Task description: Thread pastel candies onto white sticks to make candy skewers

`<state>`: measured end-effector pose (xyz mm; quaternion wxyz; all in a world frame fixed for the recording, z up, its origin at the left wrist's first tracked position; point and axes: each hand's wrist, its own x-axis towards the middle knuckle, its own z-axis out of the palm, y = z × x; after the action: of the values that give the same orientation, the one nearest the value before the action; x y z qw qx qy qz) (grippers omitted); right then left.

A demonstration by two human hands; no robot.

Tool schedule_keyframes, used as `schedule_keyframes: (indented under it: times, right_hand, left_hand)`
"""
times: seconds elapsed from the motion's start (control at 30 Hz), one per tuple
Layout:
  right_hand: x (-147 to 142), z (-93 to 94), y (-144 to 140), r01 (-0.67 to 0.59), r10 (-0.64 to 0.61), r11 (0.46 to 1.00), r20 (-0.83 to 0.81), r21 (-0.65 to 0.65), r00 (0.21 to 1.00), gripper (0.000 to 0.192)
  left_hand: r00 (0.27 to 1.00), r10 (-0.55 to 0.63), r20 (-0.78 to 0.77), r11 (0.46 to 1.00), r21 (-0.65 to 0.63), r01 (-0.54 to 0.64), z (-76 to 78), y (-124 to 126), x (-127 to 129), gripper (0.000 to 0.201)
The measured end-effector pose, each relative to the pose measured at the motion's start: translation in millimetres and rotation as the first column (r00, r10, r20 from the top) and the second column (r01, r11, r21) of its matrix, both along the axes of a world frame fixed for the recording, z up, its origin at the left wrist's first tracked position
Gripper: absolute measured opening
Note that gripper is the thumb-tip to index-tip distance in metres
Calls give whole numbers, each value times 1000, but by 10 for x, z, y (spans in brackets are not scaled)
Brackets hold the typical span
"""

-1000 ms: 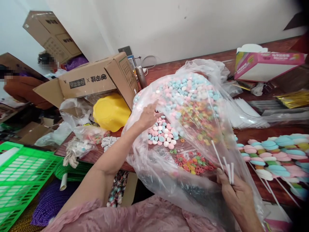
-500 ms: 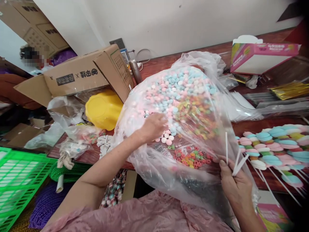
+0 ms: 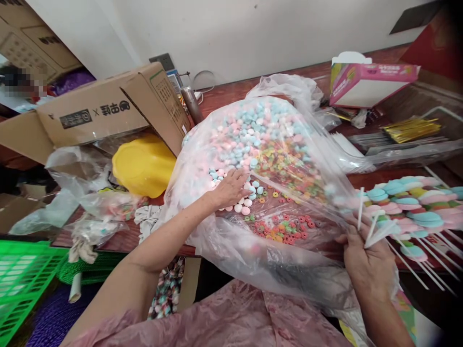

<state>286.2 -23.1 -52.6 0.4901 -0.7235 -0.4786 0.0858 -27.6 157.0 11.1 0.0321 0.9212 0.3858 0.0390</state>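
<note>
A big clear plastic bag lies across the table, full of pink, white and blue marshmallows and small gummy rings. Reaching into its open side, my left hand rests on loose marshmallows, fingers stretched out and slightly apart. My right hand is closed around several thin white sticks that point upward, beside the bag's right edge. Just past that hand lies a pile of finished candy skewers, with marshmallows and rings stacked on white sticks.
A cardboard box and a yellow plastic container stand on the left, near a dark bottle. Behind the skewers are a pink box and gold twist ties. A green basket is low left; a person appears at far left.
My left hand's fingers have spread out more over the marshmallows. My right hand has moved right, nearer the skewers, with the sticks still in it. The whole view has shifted.
</note>
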Motion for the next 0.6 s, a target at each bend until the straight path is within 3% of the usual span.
schedule_keyframes:
  times: [0.1,0.2,0.3,0.37,0.43,0.5,0.6]
  right_hand:
    - [-118,111,2,-122,106,991,221,62,970,36]
    - [-159,164,18,-312,308,948,441,-65,843,53]
    - [-84,146,98,-194,311,946,552,-262,774,51]
    - [15,119,174,-65,240,952,596,-301,767,47]
    - [114,111,246,-4,151,972,610,-235,778,49]
    - [180,138,299,-8,52,997,585,-78,809,50]
    - [187,216,335,-26,-62,985,493,170,868,45]
  left_hand:
    - [999,24,-41,1000,16,-23,58,75,188,44]
    - [992,99,-78,989,114,-90,208,75,407,48]
    - [988,106,-110,982,171,-86,375,-90,607,40]
    - [986,10,-168,997,76,3,425,-260,715,29]
    - [961,-155,-231,985,-104,134,405,-403,815,27]
    - [924,-308,-228,942,-212,261,343,-445,931,20]
    - [923,-352,-159,933,-138,332,271,-269,1153,27]
